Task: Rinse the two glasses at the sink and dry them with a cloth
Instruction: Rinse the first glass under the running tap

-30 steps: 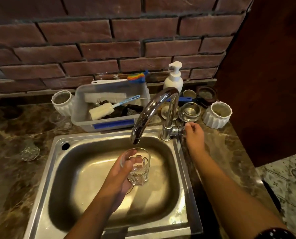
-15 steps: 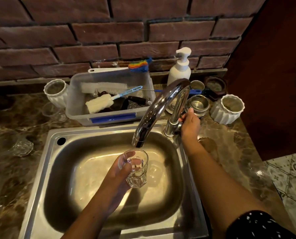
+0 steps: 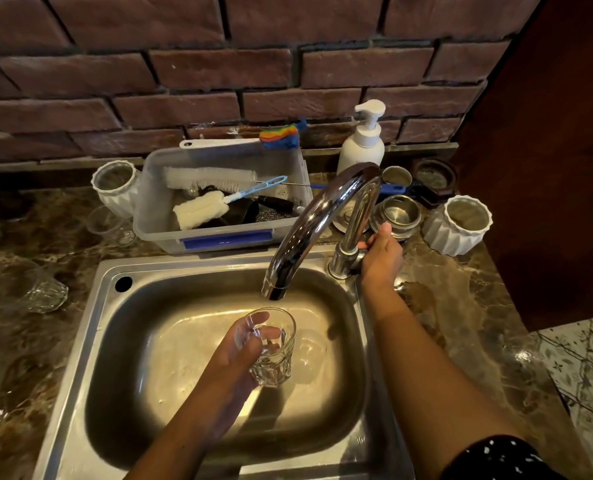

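Observation:
My left hand [image 3: 243, 355] grips a clear faceted glass [image 3: 274, 355] upright over the steel sink [image 3: 91, 341], right under the spout of the chrome tap [image 3: 309, 226]. No water stream shows. My right hand [image 3: 381, 254] is closed around the tap handle at the tap's base. A second clear glass [image 3: 39, 289] lies on its side on the marble counter left of the sink. No cloth is visible.
Behind the sink stands a plastic tub [image 3: 219, 233] with brushes and a sponge. A white soap dispenser [image 3: 364, 143], steel cups [image 3: 397, 213] and white ribbed pots [image 3: 457, 223] [image 3: 115, 185] line the back. Another clear cup [image 3: 108, 223] sits by the tub.
My right hand has moved from beside the tap base up onto the handle and closed on it. The camera has come closer. The glass stays under the spout.

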`<action>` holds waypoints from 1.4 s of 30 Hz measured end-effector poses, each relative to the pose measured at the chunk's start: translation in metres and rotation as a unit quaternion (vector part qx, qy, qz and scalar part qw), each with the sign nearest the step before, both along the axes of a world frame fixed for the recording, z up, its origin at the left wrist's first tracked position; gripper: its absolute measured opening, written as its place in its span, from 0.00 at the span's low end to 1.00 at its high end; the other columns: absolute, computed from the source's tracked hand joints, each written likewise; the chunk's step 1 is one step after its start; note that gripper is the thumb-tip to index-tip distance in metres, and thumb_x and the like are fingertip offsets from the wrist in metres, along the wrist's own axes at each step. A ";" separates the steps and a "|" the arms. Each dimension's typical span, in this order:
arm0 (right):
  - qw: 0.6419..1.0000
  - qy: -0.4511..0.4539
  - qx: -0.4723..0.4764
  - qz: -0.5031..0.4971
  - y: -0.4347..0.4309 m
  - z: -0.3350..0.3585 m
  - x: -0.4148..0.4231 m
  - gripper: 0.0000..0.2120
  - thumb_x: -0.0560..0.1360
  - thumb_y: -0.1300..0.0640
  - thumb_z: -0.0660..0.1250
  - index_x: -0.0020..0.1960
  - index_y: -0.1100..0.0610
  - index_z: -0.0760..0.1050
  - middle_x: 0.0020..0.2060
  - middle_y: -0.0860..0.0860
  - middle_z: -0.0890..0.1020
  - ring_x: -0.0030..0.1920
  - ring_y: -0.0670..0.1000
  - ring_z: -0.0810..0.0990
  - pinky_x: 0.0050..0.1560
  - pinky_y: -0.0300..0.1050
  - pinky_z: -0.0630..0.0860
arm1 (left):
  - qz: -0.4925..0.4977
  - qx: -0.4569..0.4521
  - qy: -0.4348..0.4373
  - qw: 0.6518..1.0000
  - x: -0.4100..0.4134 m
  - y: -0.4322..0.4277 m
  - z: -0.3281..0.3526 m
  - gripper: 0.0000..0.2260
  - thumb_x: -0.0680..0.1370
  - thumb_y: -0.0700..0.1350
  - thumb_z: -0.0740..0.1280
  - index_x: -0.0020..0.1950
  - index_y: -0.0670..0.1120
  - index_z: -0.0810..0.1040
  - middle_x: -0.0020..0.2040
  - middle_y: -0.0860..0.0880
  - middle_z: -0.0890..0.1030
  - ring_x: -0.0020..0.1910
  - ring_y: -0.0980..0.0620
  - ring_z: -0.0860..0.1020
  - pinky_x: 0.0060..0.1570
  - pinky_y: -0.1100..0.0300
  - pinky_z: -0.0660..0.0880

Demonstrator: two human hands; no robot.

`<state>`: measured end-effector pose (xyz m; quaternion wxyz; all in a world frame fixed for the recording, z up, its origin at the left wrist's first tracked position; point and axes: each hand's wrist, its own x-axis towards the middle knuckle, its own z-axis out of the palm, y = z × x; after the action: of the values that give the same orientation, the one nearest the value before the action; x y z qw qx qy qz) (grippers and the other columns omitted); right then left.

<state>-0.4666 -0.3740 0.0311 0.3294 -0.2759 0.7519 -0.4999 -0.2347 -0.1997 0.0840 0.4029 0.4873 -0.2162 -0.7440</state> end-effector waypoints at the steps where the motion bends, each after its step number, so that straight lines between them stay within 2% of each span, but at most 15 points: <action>1: 1.000 0.005 -0.002 0.000 0.001 0.001 0.001 0.24 0.85 0.45 0.52 0.41 0.58 0.74 0.40 0.58 0.81 0.40 0.53 0.75 0.35 0.39 0.67 | 0.002 0.001 0.003 1.000 0.000 0.000 0.000 0.45 0.57 0.62 0.83 0.69 0.47 0.73 0.62 0.39 0.81 0.57 0.41 0.82 0.50 0.48 0.81; 4: 1.000 0.014 -0.008 -0.003 0.002 0.004 0.001 0.24 0.86 0.46 0.51 0.41 0.59 0.74 0.38 0.55 0.78 0.37 0.52 0.73 0.34 0.43 0.65 | 0.006 0.003 0.006 1.000 -0.002 -0.001 0.001 0.45 0.57 0.62 0.83 0.69 0.48 0.73 0.64 0.40 0.81 0.58 0.41 0.82 0.51 0.49 0.81; 7: 1.000 0.017 -0.001 -0.003 0.002 0.004 0.001 0.24 0.86 0.45 0.51 0.41 0.59 0.74 0.39 0.56 0.78 0.40 0.53 0.73 0.38 0.45 0.64 | 0.003 0.001 0.007 1.000 -0.003 -0.001 0.003 0.45 0.57 0.62 0.83 0.69 0.49 0.72 0.64 0.40 0.81 0.59 0.41 0.81 0.51 0.49 0.80; 12: 0.999 -0.014 0.003 -0.029 -0.001 -0.002 0.004 0.25 0.84 0.42 0.51 0.34 0.52 0.71 0.37 0.55 0.80 0.41 0.55 0.78 0.47 0.52 0.75 | 0.006 0.001 0.011 1.000 -0.004 0.001 0.005 0.46 0.57 0.62 0.83 0.70 0.48 0.72 0.64 0.39 0.80 0.58 0.42 0.82 0.51 0.49 0.81; 16: 0.999 -0.024 0.005 -0.031 0.000 0.000 0.004 0.24 0.84 0.42 0.51 0.36 0.54 0.72 0.39 0.55 0.80 0.41 0.54 0.77 0.45 0.48 0.72 | 0.004 -0.004 -0.001 1.000 -0.008 -0.001 0.011 0.44 0.54 0.64 0.83 0.66 0.49 0.75 0.58 0.42 0.83 0.55 0.44 0.82 0.50 0.51 0.82; 19: 0.999 -0.018 0.010 -0.032 0.000 0.000 0.005 0.24 0.84 0.41 0.51 0.36 0.51 0.72 0.40 0.56 0.81 0.43 0.56 0.78 0.47 0.50 0.73 | 0.005 0.000 -0.012 1.000 -0.008 -0.002 0.011 0.45 0.54 0.65 0.83 0.66 0.50 0.74 0.59 0.42 0.82 0.57 0.42 0.82 0.50 0.51 0.82; 24: 0.999 -0.035 0.030 -0.027 0.001 -0.001 0.005 0.26 0.81 0.35 0.50 0.35 0.50 0.73 0.39 0.54 0.83 0.46 0.60 0.82 0.53 0.58 0.78 | 0.011 -0.003 -0.015 1.000 -0.007 -0.002 0.009 0.41 0.56 0.64 0.83 0.65 0.52 0.76 0.61 0.41 0.81 0.58 0.42 0.82 0.52 0.52 0.81; 27: 0.997 -0.063 0.030 -0.028 0.002 0.000 0.005 0.26 0.80 0.35 0.51 0.36 0.50 0.74 0.35 0.51 0.85 0.47 0.61 0.84 0.55 0.62 0.79 | 0.011 -0.008 -0.029 0.999 -0.006 -0.003 0.011 0.36 0.58 0.60 0.81 0.64 0.53 0.77 0.62 0.41 0.80 0.59 0.41 0.80 0.51 0.51 0.80; 29: 0.996 -0.083 0.011 -0.009 0.007 0.002 0.003 0.24 0.80 0.37 0.53 0.38 0.50 0.77 0.34 0.50 0.85 0.46 0.62 0.84 0.54 0.65 0.80 | 0.018 -0.018 -0.040 0.999 -0.006 -0.003 0.012 0.32 0.62 0.56 0.75 0.65 0.52 0.75 0.65 0.39 0.78 0.61 0.39 0.78 0.52 0.49 0.77; 32: 0.998 -0.055 -0.010 0.011 0.022 0.007 0.000 0.18 0.83 0.46 0.56 0.46 0.52 0.81 0.41 0.51 0.85 0.47 0.57 0.83 0.58 0.63 0.80 | 0.025 -0.031 -0.049 0.998 -0.004 -0.004 0.012 0.32 0.62 0.54 0.72 0.66 0.51 0.74 0.65 0.40 0.77 0.61 0.40 0.77 0.53 0.48 0.76; 34: 1.000 -0.023 -0.006 0.002 0.037 0.015 -0.001 0.14 0.83 0.52 0.59 0.58 0.57 0.80 0.52 0.53 0.83 0.53 0.51 0.81 0.62 0.58 0.79 | 0.025 -0.041 -0.056 0.997 -0.003 -0.004 0.012 0.31 0.62 0.51 0.71 0.65 0.52 0.75 0.65 0.42 0.77 0.63 0.39 0.76 0.55 0.48 0.76; 36: 1.000 -0.018 -0.005 -0.013 0.058 0.025 0.003 0.16 0.83 0.57 0.62 0.70 0.58 0.73 0.62 0.54 0.79 0.61 0.49 0.77 0.64 0.47 0.76 | 0.034 -0.050 -0.060 0.996 -0.003 -0.005 0.012 0.26 0.66 0.46 0.68 0.64 0.52 0.76 0.63 0.44 0.78 0.63 0.39 0.76 0.56 0.46 0.75; 39: 1.000 -0.018 -0.012 0.005 0.102 0.041 0.024 0.17 0.82 0.57 0.63 0.70 0.55 0.70 0.63 0.51 0.77 0.61 0.49 0.76 0.65 0.49 0.76 | 0.046 -0.062 -0.078 0.994 -0.002 -0.007 0.015 0.23 0.70 0.43 0.64 0.65 0.52 0.77 0.64 0.45 0.77 0.64 0.41 0.76 0.64 0.40 0.74; 41: 0.997 -0.033 -0.012 0.069 0.130 0.053 0.043 0.15 0.82 0.56 0.63 0.69 0.52 0.71 0.61 0.50 0.78 0.59 0.49 0.78 0.62 0.49 0.78 | 0.051 -0.072 -0.090 0.992 -0.002 -0.008 0.019 0.21 0.72 0.41 0.64 0.65 0.52 0.76 0.65 0.45 0.77 0.64 0.41 0.76 0.65 0.37 0.73; 42: 0.992 -0.049 -0.010 0.117 0.142 0.060 0.054 0.15 0.82 0.55 0.63 0.68 0.51 0.71 0.60 0.50 0.80 0.58 0.49 0.79 0.57 0.46 0.79 | 0.052 -0.076 -0.095 0.991 -0.002 -0.009 0.022 0.20 0.75 0.40 0.63 0.65 0.52 0.77 0.65 0.45 0.77 0.64 0.41 0.76 0.65 0.37 0.73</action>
<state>-0.4130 -0.2322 0.0916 0.4198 -0.3406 0.6922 -0.4781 -0.2363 -0.2085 0.1056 0.4546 0.5341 -0.2834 -0.6541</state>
